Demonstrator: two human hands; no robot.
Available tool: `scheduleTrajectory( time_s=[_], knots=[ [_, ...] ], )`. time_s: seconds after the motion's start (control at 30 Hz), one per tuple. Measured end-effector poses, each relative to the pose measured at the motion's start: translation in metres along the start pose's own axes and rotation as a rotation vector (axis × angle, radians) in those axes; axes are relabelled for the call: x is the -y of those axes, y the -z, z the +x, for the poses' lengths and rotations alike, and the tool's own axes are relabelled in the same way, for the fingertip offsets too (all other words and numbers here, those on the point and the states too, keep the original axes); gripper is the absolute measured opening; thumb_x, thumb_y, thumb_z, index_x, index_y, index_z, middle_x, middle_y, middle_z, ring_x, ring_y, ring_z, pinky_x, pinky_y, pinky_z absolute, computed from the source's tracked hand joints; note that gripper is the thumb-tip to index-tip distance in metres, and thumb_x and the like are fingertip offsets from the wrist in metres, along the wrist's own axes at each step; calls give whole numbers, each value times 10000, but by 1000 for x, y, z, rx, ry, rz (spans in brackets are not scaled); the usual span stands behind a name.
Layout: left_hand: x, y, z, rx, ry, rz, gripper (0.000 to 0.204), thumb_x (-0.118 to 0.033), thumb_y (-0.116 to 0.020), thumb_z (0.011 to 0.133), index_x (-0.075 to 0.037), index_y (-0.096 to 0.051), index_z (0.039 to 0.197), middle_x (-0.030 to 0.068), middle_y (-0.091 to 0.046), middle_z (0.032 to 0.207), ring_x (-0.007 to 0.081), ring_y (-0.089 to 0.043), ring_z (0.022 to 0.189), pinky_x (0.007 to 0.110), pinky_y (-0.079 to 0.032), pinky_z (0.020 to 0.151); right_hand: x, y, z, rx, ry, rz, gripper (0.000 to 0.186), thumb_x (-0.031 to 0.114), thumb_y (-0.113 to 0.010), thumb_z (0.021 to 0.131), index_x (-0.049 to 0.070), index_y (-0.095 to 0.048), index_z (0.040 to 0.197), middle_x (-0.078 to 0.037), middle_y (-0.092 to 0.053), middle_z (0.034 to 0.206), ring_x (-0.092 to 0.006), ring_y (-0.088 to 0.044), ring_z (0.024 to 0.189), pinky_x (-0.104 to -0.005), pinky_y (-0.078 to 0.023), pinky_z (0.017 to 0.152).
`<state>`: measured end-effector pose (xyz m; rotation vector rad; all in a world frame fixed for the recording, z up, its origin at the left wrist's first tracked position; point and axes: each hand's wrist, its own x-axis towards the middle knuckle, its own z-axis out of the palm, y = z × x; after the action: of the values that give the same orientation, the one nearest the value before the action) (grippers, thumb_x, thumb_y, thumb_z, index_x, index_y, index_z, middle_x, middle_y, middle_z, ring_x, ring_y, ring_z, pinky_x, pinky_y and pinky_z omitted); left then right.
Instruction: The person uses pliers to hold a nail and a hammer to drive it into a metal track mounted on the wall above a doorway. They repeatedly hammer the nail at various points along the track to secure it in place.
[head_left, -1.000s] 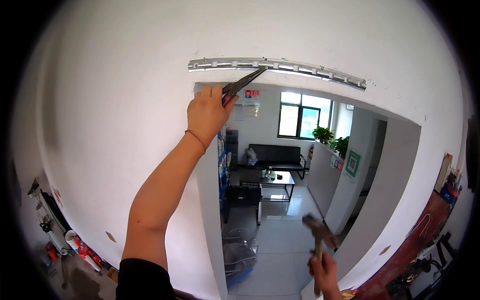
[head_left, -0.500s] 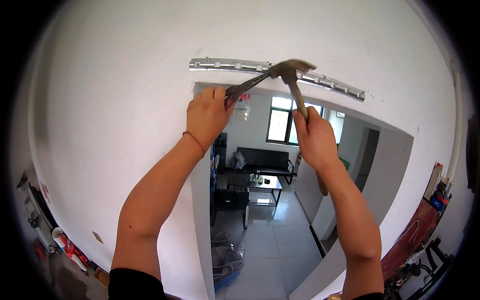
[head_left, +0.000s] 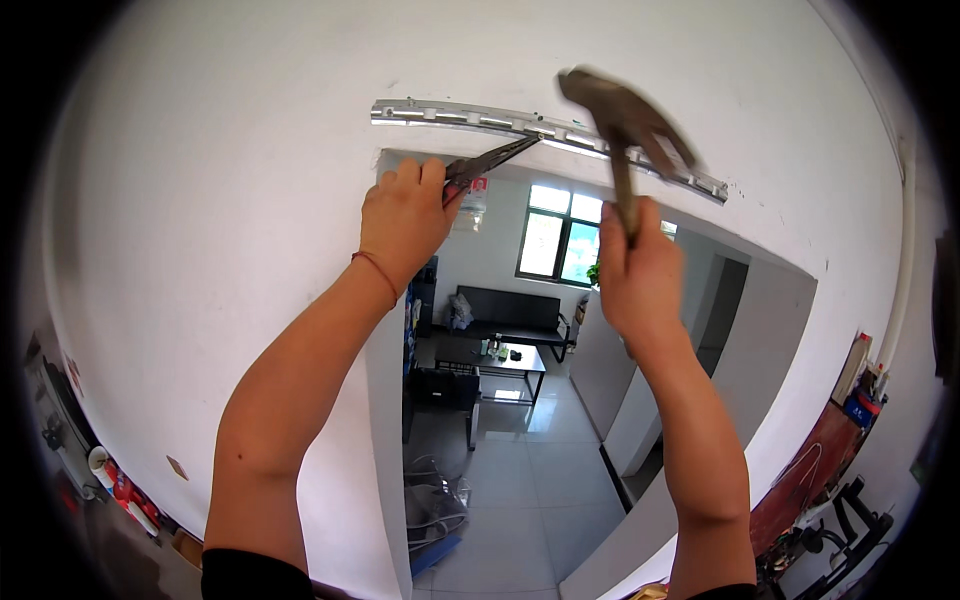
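My feed shows a bare left hand (head_left: 402,218), a thin reddish cord (head_left: 378,277) around its wrist, and a black left sleeve (head_left: 255,576) ending above the elbow. From here the right sleeve (head_left: 730,592) looks black too, though barely in view.

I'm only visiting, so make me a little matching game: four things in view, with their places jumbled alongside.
Things
1. Long silver metal rail
2. Dark long-nosed pliers
3. Brown-handled claw hammer
4. Long black bench

Places
A. In the right hand
B. Below the dark-framed window
C. Along the white wall
D. In the left hand

Pairs: 1-C; 2-D; 3-A; 4-B
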<state>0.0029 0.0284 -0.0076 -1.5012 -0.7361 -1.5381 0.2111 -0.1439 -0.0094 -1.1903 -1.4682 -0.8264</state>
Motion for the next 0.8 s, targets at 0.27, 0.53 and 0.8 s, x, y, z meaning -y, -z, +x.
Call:
scheduleTrajectory(
  time_s=[0.27,0.53,0.8],
  knots=[
    [-1,-4,-1,-34,-8,-34,327,-337,-767,870,-88,-556,883,98,-567,806,316,-633,706,436,-530,560,19,32,-13,-236,-33,224,249,278,-550,1062,45,-538,974,-137,-597,653,-295,-595,573,-426,-437,556],
    [-3,3,1,56,7,-23,340,-361,-752,895,-86,-552,883,104,-578,812,313,-647,710,419,-551,579,-24,24,-95,-102,-196,390,221,244,-588,1049,40,-556,970,-78,-602,699,-134,-567,605,-331,-461,576],
    [-4,4,2,82,15,-9,339,-356,-747,897,-81,-550,884,112,-590,818,333,-661,739,445,-556,592,-22,-83,-79,-182,-410,943,208,130,-667,993,39,-560,1146,-6,-570,761,-64,-532,574,-225,-424,492]
  ],
)
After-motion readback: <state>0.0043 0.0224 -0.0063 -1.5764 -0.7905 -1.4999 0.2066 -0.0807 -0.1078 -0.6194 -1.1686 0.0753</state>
